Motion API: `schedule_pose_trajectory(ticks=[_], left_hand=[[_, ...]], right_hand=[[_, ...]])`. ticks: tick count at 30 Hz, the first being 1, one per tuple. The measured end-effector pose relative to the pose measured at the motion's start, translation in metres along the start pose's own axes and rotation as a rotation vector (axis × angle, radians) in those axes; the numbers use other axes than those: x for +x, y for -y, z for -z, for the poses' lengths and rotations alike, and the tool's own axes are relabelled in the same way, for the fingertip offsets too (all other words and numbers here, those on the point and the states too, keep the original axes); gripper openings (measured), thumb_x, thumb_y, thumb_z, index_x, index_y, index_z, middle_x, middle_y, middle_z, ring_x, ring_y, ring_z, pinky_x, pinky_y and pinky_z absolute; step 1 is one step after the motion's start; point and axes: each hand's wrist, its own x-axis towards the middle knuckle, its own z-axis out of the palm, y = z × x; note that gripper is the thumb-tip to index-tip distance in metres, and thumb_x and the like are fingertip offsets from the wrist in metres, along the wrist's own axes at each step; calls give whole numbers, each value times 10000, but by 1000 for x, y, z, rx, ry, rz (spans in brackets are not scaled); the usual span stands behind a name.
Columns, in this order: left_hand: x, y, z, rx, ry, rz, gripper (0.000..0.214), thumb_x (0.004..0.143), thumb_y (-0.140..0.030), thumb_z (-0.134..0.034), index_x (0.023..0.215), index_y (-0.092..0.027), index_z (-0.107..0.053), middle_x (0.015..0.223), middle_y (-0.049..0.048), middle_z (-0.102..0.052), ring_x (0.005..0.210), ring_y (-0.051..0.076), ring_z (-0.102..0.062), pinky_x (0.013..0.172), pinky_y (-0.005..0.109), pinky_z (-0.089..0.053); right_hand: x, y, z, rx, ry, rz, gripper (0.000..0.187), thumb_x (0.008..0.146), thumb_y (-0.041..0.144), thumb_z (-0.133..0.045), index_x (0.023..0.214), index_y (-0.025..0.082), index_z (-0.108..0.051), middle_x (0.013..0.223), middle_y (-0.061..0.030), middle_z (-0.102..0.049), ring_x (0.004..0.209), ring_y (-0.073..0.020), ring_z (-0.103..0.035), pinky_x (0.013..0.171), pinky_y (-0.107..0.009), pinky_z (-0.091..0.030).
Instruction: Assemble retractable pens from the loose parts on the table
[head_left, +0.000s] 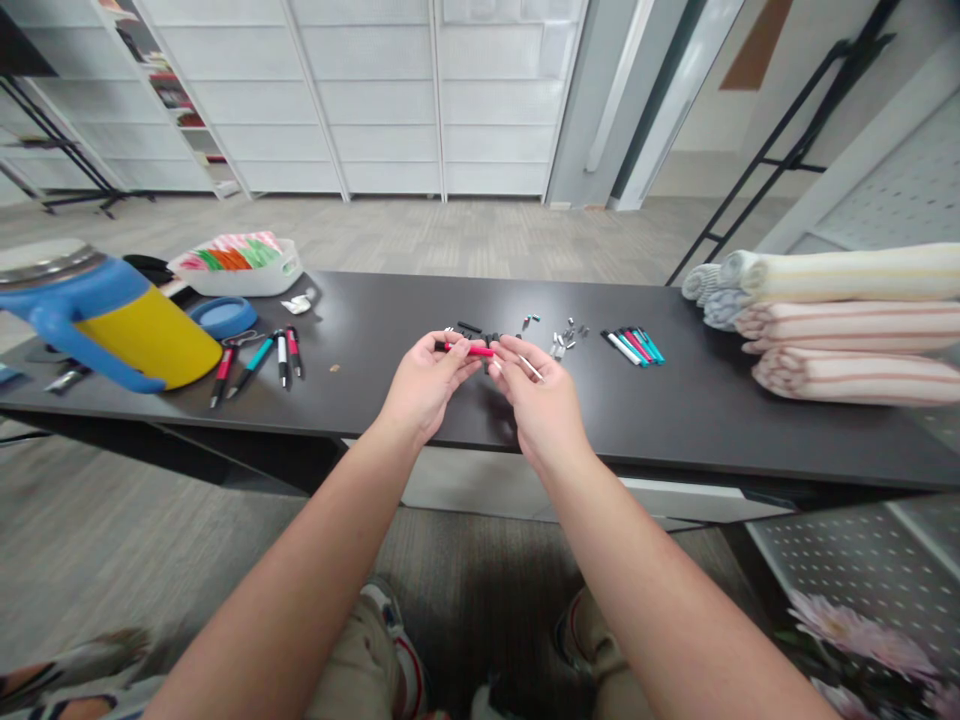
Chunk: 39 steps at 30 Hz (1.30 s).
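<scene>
Over the dark table, my left hand (421, 385) pinches a red pen barrel (480, 350) with a black end, held level. My right hand (546, 395) has its fingertips at the barrel's other end, and a thin white stick like a pen refill (532, 369) lies between its fingers. Small black pen parts (470, 327) lie behind the hands, partly hidden by them. Small silver and clear pieces (570, 335) are scattered to the right. Further right lies a row of white, red and teal pen barrels (634, 346). Several pens (282, 358) with black grips lie at left.
A large blue and yellow mug (142, 325) is at the left, with a blue ring-shaped lid (223, 317) and a white basket (289, 270) of colourful packets behind it. Rolled striped towels (855, 328) are stacked at the right. Another person's foot (82, 665) shows at lower left.
</scene>
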Motion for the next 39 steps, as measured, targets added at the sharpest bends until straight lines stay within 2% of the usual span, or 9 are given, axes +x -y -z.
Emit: schedule_pose_trajectory(ticks=[4,11,20,24,29,33,37,39], left_hand=[[2,0,3,-12,0,0,208,905,-178,-772,996,-159,-586,974,90,-794,929,161,-768,958,347,-595],[0,5,1,156,19,-52,254,894,-265,-798,999,-166,-589,855,39,-754,834,146,-749,875,311,-607],[0,10,2,280,9,-91,268,888,-323,-818,988,-170,-622,843,52,-771,751,141,-739,803,288,-609],[0,10,3,348,26,-64,254,872,-322,-841,986,-161,-681,814,46,-760,737,148,-747,812,300,-626],[-5,8,0,441,126,34,249,842,-281,-870,1006,-163,-726,798,42,-761,780,176,-775,824,315,-638],[-5,3,0,265,139,97,249,842,-244,-872,993,-137,-704,855,70,-786,808,163,-771,878,323,-633],[2,-4,5,-42,60,145,204,877,-197,-840,985,-116,-686,911,78,-783,793,115,-739,872,272,-617],[5,-6,9,-161,18,164,150,907,-164,-803,991,-108,-694,918,71,-772,795,99,-727,849,239,-608]], right_hand=[[0,4,1,24,-2,-21,292,803,193,-778,1090,224,-734,1221,-85,-792,1209,-223,-739,1128,-432,-557],[1,1,4,6,32,21,324,801,233,-802,1119,221,-737,1286,-96,-773,1269,-232,-708,1146,-421,-538],[7,-11,10,-112,88,111,377,825,331,-807,1178,224,-734,1343,-101,-751,1283,-255,-701,1170,-484,-516],[7,-12,10,-140,45,139,373,843,341,-793,1188,214,-729,1338,-106,-751,1283,-257,-700,1167,-479,-520],[5,-10,9,-154,40,198,342,900,325,-737,1224,218,-711,1397,-106,-717,1307,-247,-686,1184,-468,-502],[1,-5,8,-128,33,256,344,955,357,-703,1272,224,-685,1442,-109,-688,1327,-242,-673,1206,-472,-477],[-1,-3,6,-123,-6,285,412,988,469,-677,1329,238,-651,1480,-117,-659,1340,-244,-663,1194,-468,-485],[-3,-1,4,-140,-12,273,441,994,520,-660,1325,229,-653,1425,-128,-693,1254,-245,-712,1138,-460,-531]])
